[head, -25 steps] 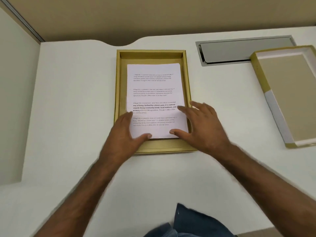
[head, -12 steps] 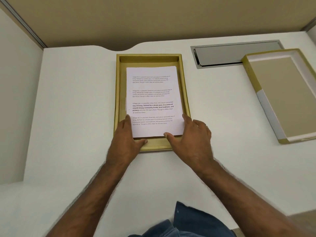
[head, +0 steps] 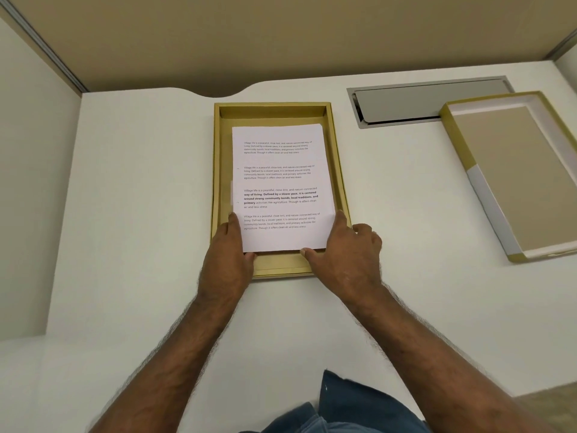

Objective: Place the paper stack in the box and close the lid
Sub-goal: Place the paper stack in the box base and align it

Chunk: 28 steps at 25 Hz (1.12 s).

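Note:
A white printed paper stack point(head: 281, 182) lies inside the shallow gold box point(head: 338, 170) at the middle of the white desk. My left hand point(head: 229, 254) grips the stack's near left corner, fingers along its left edge and thumb under the near edge. At the near right corner, my right hand point(head: 346, 254) holds the stack the same way, thumb at the bottom edge. The gold lid point(head: 512, 176) lies upside down at the right, its beige inside facing up.
A grey metal cable hatch point(head: 415, 103) is set into the desk behind the lid, partly covered by the lid's corner. A beige partition runs along the back and left. Blue jeans show at the bottom edge.
Both hands slid back toward me to the stack's near corners and took hold of its edges. The stack shifted slightly farther into the box; the camera view shifted a little.

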Tool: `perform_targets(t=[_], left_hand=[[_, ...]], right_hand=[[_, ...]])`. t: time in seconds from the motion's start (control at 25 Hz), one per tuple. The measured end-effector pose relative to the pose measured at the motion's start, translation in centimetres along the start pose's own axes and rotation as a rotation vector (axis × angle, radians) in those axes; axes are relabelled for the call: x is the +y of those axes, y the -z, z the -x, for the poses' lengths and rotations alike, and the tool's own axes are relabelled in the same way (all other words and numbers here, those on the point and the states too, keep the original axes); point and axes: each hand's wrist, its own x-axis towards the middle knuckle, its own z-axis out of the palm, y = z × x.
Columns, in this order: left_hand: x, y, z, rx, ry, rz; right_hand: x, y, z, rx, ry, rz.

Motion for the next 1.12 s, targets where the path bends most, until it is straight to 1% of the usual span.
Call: perform_targets(t=[0.2,0.44,0.56,0.68,0.76,0.88,0.96,1.0,1.08,1.12], left_hand=[[0.4,0.1,-0.1,-0.015,-0.006,-0.033],[0.8,0.2,0.0,-0.028,0.017,-0.046],[0.9,0.3,0.1,-0.031,0.013,-0.051],[1.0,0.6,0.5,-0.046,0.034,-0.025],[1.1,1.1,1.0,-0.024,0.033,-0.006],[0.7,2.2,2.3,0.094,-0.007,-0.004],[-0.2,2.8,3.1,0.203,-0.004,-0.025],[-0.7,3.0,3.4,0.226,0.030,-0.017],[-1.8,3.1,4.0,0.191,0.159,0.056],[-2.2,2.9,4.3,0.163,0.218,0.099]], right_hand=[[0.4,-0.3,-0.1,0.049,0.012,-0.042],[1.3,-0.8,-0.4,0.046,0.063,-0.014],[1.6,-1.0,-0.4,0.085,0.085,-0.022],[1.8,-0.7,-0.4,0.097,0.068,-0.128],[2.2,-0.2,-0.1,0.132,0.072,-0.201],[3.4,0.0,0.6,0.224,0.071,-0.337],[4.6,0.0,0.5,0.188,0.036,-0.409],[5.2,-0.1,0.5,0.125,0.020,-0.434],[6.2,-0.2,0.6,-0.032,0.026,-0.459],[6.5,-0.3,0.8,-0.084,0.049,-0.451]])
